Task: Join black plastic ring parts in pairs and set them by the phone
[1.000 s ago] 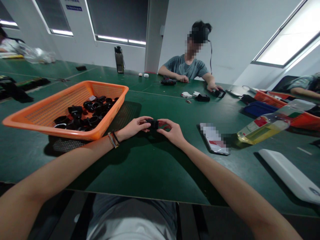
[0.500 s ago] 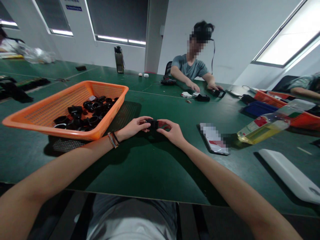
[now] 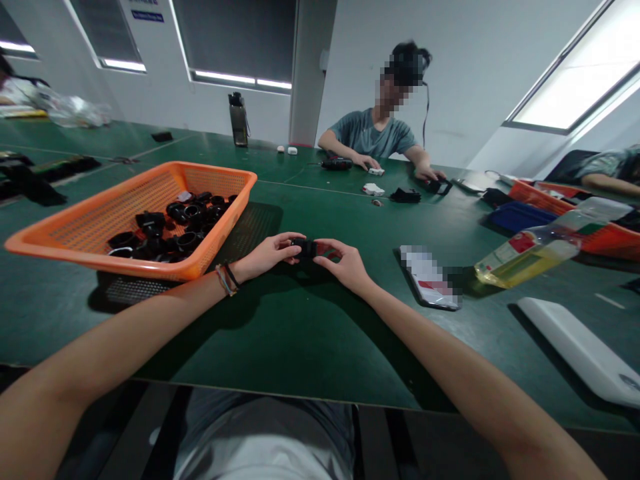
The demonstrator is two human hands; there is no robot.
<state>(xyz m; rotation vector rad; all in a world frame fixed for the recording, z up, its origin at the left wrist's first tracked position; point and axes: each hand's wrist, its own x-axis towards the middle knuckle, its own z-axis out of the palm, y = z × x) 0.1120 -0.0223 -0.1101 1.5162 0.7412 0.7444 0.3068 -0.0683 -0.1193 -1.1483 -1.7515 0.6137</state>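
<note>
Between my two hands, over the middle of the green table (image 3: 280,333), is a small black part (image 3: 307,249). My left hand (image 3: 273,255) grips its left end between thumb and fingers. On the right end, the thumb and fingertips of my right hand (image 3: 345,262) pinch it. Too little of the part shows to make out its shape. To the left of my hands stands an orange basket (image 3: 75,251) with several black ring-shaped parts (image 3: 189,241) in it.
Right of my hands lie a phone (image 3: 430,280), a tipped bottle of yellow liquid (image 3: 530,257) and a white case (image 3: 575,347). Across the table a person (image 3: 375,133) handles small white and black parts. A dark bottle (image 3: 239,120) stands at the back.
The person across the table has drawn one hand back to the left, with a white piece now beneath it. My hands and the black part look unchanged.
</note>
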